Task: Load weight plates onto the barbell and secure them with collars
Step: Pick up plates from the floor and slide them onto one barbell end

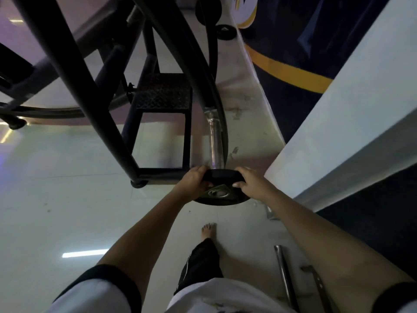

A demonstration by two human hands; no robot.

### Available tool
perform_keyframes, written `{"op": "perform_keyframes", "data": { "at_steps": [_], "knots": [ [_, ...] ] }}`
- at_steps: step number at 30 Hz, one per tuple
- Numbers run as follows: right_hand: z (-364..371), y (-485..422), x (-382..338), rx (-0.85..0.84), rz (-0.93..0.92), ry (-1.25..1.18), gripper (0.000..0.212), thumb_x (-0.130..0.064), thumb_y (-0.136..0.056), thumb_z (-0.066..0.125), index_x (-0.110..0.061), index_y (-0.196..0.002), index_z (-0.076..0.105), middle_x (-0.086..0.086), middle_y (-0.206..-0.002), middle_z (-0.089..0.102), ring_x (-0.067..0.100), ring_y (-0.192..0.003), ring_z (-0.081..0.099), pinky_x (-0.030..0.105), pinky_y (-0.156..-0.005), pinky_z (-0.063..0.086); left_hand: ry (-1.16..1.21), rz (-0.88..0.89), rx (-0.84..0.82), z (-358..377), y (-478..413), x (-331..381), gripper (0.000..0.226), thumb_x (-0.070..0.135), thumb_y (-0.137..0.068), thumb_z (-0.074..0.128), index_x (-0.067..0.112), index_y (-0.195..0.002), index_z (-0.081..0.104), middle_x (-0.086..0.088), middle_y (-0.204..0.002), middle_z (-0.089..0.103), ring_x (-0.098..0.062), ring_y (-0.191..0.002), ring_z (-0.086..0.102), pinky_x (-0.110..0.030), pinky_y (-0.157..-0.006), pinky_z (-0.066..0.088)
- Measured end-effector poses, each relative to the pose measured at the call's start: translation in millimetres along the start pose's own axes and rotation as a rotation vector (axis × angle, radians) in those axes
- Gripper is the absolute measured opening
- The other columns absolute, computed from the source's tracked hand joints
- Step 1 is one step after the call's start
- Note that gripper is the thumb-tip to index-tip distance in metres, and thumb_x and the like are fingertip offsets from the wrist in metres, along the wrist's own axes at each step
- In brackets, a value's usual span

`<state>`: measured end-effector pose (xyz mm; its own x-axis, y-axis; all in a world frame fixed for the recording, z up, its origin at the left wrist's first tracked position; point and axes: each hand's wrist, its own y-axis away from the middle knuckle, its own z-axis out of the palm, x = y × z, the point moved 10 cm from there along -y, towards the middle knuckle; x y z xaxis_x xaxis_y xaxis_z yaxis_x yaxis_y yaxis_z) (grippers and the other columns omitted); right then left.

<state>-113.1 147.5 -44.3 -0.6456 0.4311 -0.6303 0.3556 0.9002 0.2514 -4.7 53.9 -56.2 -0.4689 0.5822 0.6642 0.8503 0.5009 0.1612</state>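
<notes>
A small black weight plate (222,195) with a metal-ringed centre hole sits at the near end of the shiny barbell sleeve (215,141), which runs away from me. My left hand (194,181) grips the plate's left rim. My right hand (252,182) grips its right rim. A large black plate (222,123) stands edge-on farther up the sleeve. Whether the sleeve tip is inside the small plate's hole I cannot tell. No collar is visible.
A black steel rack frame (94,91) with a checker-plate step (164,91) stands to the left. A white ledge (343,132) runs along the right. Metal rods (285,276) lie on the tiled floor by my bare foot (208,231).
</notes>
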Motion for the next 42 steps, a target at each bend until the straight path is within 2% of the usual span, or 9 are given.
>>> {"op": "perform_keyframes", "data": {
  "at_steps": [8,13,18,23,28,34,36,39,42],
  "knots": [
    [12,108,-57,-0.016,-0.062,-0.042,0.035,-0.016,-0.086,0.061,-0.014,-0.119,0.052,0.010,-0.117,0.056,0.023,-0.106,0.054,0.038,-0.089,0.047,0.068,-0.017,0.144,-17,131,38,0.035,0.015,-0.083,0.063,0.014,-0.115,0.051,-0.008,-0.111,0.057,-0.020,-0.100,0.054,-0.029,-0.083,0.044],
    [0,142,-146,-0.003,-0.250,0.012,0.029,-0.016,-0.083,0.064,-0.020,-0.111,0.058,0.000,-0.102,0.058,0.018,-0.096,0.056,0.029,-0.077,0.044,0.048,-0.009,0.276,-82,210,59,0.031,0.014,-0.082,0.063,0.013,-0.112,0.052,-0.003,-0.102,0.057,-0.020,-0.095,0.056,-0.028,-0.081,0.045],
    [-2,160,-243,0.031,-0.413,0.020,0.039,-0.022,-0.083,0.065,-0.023,-0.120,0.054,0.001,-0.114,0.058,0.016,-0.102,0.055,0.032,-0.087,0.047,-0.062,-0.024,0.405,-168,285,72,0.024,0.013,-0.083,0.063,0.017,-0.105,0.054,0.008,-0.091,0.052,-0.011,-0.086,0.053,-0.012,-0.064,0.037],
    [3,181,-347,0.028,-0.599,-0.056,0.032,-0.019,-0.083,0.067,-0.025,-0.113,0.059,-0.004,-0.102,0.061,0.011,-0.097,0.058,0.025,-0.081,0.046,-0.164,-0.068,0.505,-247,360,72,0.034,0.015,-0.082,0.063,0.014,-0.115,0.053,-0.005,-0.108,0.057,-0.020,-0.100,0.055,-0.030,-0.083,0.046],
    [12,206,-452,0.041,-0.772,-0.133,0.026,-0.015,-0.084,0.063,-0.030,-0.105,0.061,-0.016,-0.092,0.062,-0.006,-0.086,0.056,0.005,-0.068,0.042,-0.218,-0.074,0.621,-327,431,62,0.031,0.017,-0.083,0.063,0.017,-0.112,0.054,0.005,-0.097,0.052,-0.007,-0.083,0.052,-0.015,-0.067,0.039],
    [23,213,-554,0.133,-0.841,-0.125,0.024,-0.013,-0.084,0.062,-0.020,-0.107,0.063,0.002,-0.099,0.066,0.016,-0.095,0.060,0.029,-0.084,0.047,-0.320,-0.058,0.635,-414,486,53,0.026,0.014,-0.083,0.063,0.016,-0.108,0.055,0.006,-0.089,0.051,-0.008,-0.079,0.050,-0.011,-0.060,0.037],
    [24,208,-580,0.156,-0.831,-0.139,0.026,-0.012,-0.084,0.063,-0.021,-0.109,0.062,0.003,-0.100,0.066,0.017,-0.094,0.061,0.030,-0.084,0.049,-0.347,-0.043,0.644,-440,496,50,0.028,0.013,-0.083,0.063,0.014,-0.110,0.055,0.005,-0.088,0.049,-0.007,-0.076,0.047,-0.011,-0.059,0.036],
    [24,196,-609,0.190,-0.812,-0.164,0.029,-0.011,-0.084,0.064,-0.023,-0.110,0.062,0.001,-0.101,0.066,0.016,-0.095,0.061,0.031,-0.085,0.050,-0.355,-0.049,0.620,-470,499,41,0.033,0.014,-0.084,0.062,0.008,-0.115,0.054,-0.005,-0.098,0.052,-0.018,-0.090,0.050,-0.024,-0.073,0.040],
    [20,183,-632,0.239,-0.810,-0.183,0.030,-0.013,-0.083,0.064,-0.026,-0.109,0.062,-0.013,-0.091,0.062,0.006,-0.089,0.058,0.018,-0.076,0.045,-0.338,-0.019,0.603,-496,496,35,0.034,0.011,-0.085,0.061,0.005,-0.117,0.052,-0.012,-0.105,0.053,-0.022,-0.095,0.052,-0.030,-0.079,0.043]
  ]
}}
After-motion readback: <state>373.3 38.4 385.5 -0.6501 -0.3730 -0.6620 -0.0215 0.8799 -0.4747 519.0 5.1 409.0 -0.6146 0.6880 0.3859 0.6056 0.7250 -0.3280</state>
